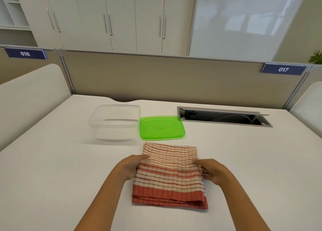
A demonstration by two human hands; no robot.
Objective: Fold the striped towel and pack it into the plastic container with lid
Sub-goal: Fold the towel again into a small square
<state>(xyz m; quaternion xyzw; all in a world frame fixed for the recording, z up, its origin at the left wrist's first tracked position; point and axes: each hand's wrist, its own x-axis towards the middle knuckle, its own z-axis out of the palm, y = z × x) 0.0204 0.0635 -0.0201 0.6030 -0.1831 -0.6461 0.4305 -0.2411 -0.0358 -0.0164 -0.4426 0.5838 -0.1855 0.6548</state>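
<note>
Red-and-cream striped woven cloth towel (169,175): ribbed, matt. Clear plastic rectangular container (115,121): glossy. Translucent green plastic lid (162,127): smooth, shiny. White surface (69,169): matt.

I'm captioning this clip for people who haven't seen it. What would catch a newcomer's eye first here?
The red-and-cream striped towel, folded at the near centre of the white desk, with the left hand and right hand gripping its sides. Just behind it lies a bright green lid, and left of that stands the open clear container.
</note>
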